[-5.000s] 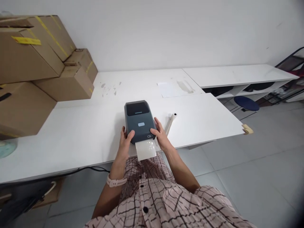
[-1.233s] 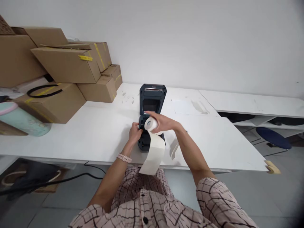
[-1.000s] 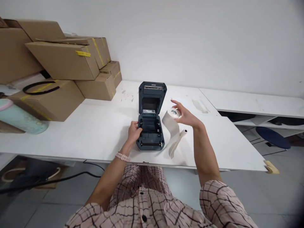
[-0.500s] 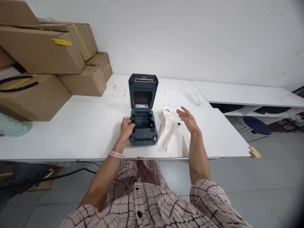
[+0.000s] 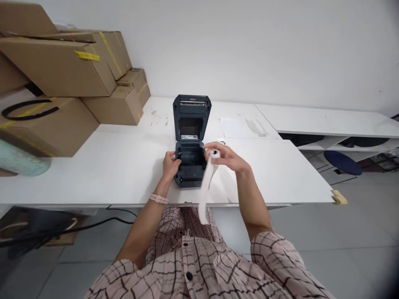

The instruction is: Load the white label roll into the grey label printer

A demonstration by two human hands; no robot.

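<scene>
Holding a paper roll (image 5: 213, 154) pinched in right hand (image 5: 226, 157) fingers beside the printer (image 5: 190, 160), lid up, bay empty; left hand (image 5: 170, 164) grips its left side.

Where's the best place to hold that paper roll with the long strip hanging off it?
Probably by the two flat ends of the paper roll, coming from above, much as the right hand holds it. The loose strip hangs straight down past the table edge, so gripping the wound face might crease it.
</scene>
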